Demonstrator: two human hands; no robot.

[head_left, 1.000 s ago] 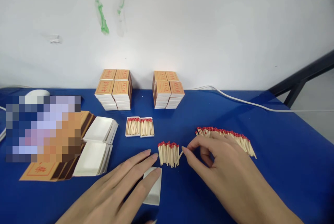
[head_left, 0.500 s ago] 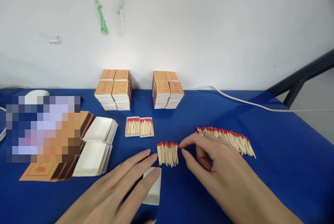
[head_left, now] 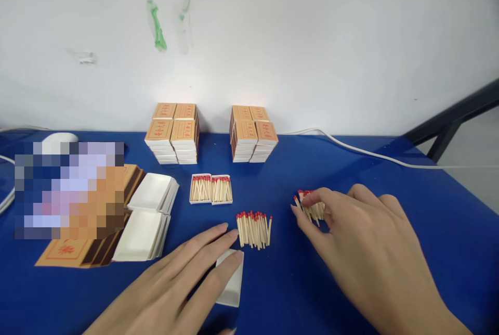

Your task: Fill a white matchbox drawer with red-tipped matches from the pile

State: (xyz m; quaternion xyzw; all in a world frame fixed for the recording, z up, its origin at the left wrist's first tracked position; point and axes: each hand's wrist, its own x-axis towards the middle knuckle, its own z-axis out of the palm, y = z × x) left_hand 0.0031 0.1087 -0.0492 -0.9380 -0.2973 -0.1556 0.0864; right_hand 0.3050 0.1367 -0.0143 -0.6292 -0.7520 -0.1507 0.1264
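My left hand (head_left: 175,278) lies with its fingers stretched out over a white matchbox tray (head_left: 233,283), partly covering it. Its fingertips are close to a small group of red-headed matches (head_left: 253,231) laid side by side on the table. At the right, my right hand (head_left: 362,236) is over a larger pile of matches (head_left: 315,209), hiding much of it. Thumb and index finger are slightly apart at the pile's left end, the index finger touching matches. Behind the small group stand two trays filled with matches, a left filled tray (head_left: 200,201) and a right filled tray (head_left: 222,202).
Two blocks of stacked matchboxes, a left block (head_left: 171,134) and a right block (head_left: 253,134), stand near the wall. Nested white trays (head_left: 138,236) and orange sleeves (head_left: 70,252) lie at left. A white cable (head_left: 362,155) crosses the blue table's back right.
My right hand has moved right, from beside the small match group to the larger pile. One match now stands slightly apart at the group's right edge. My left hand stays put.
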